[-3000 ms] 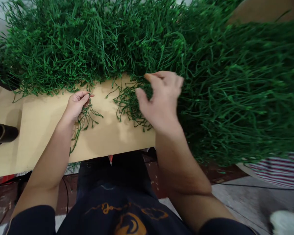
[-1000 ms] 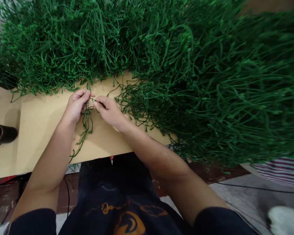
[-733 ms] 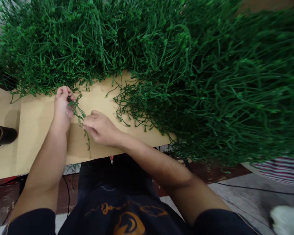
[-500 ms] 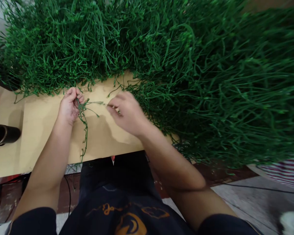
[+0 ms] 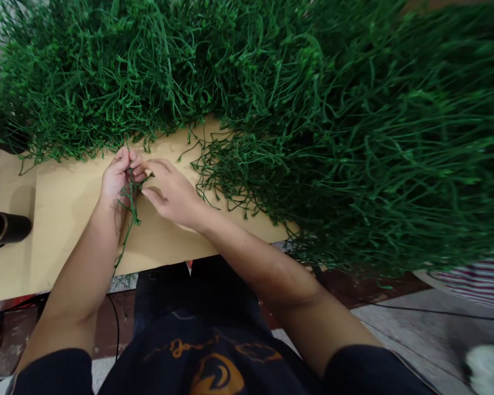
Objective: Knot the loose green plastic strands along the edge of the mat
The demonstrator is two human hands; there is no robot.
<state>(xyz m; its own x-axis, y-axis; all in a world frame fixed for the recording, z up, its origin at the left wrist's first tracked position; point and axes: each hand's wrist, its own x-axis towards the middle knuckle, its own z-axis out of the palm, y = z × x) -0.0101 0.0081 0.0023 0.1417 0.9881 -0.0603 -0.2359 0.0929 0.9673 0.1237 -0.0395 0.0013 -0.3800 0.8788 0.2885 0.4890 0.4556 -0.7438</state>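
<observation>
My left hand (image 5: 118, 176) is closed in a pinch on a thin green plastic plant stem (image 5: 132, 206), whose lower end hangs down over the board towards the table's front edge. Right beside it, my right hand (image 5: 170, 192) reaches in from the right with its fingertips at the stem's side pieces. The thumb and fingers of my right hand stand apart around a small sprig (image 5: 149, 176); whether they grip it I cannot make out. Behind both hands lies a large heap of green artificial plant stems (image 5: 247, 71).
A tan board (image 5: 78, 219) covers the table under my hands. At the left lies a dark metal cup or flask (image 5: 8, 229), and a black object (image 5: 2, 134) is partly under the foliage. Loose stem ends (image 5: 222, 175) stick out on the right. Striped fabric (image 5: 477, 282) shows at the lower right.
My right hand has moved left, from beside the loose stems to my left hand. The hanging stem has swung inward, and my left hand has stayed nearly in place.
</observation>
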